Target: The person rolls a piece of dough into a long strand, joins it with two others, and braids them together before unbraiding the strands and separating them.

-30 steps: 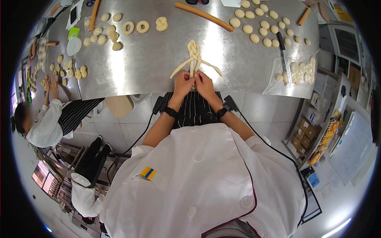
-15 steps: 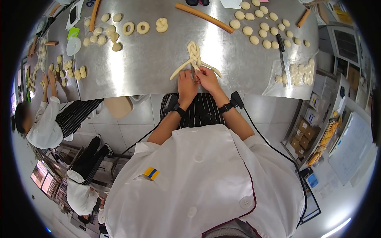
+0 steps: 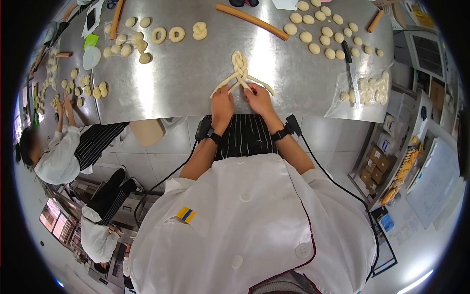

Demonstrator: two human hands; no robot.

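Left hand [image 3: 222, 104] and right hand [image 3: 259, 99] hold the dough braid [image 3: 239, 66] by its loose strands

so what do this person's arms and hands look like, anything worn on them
The left hand and right hand are bare, no gloves. Each wrist has a black band with a small black box attached, and a black cable trails back from each box. The forearms are uncovered; the white jacket sleeves end about the elbow.

No legible text is showing. The yellow-and-blue patch [image 3: 184, 214] on the white jacket [image 3: 254, 220] is bearing no letters; labels on the boxes [image 3: 374, 169] at right are appearing too small to read.
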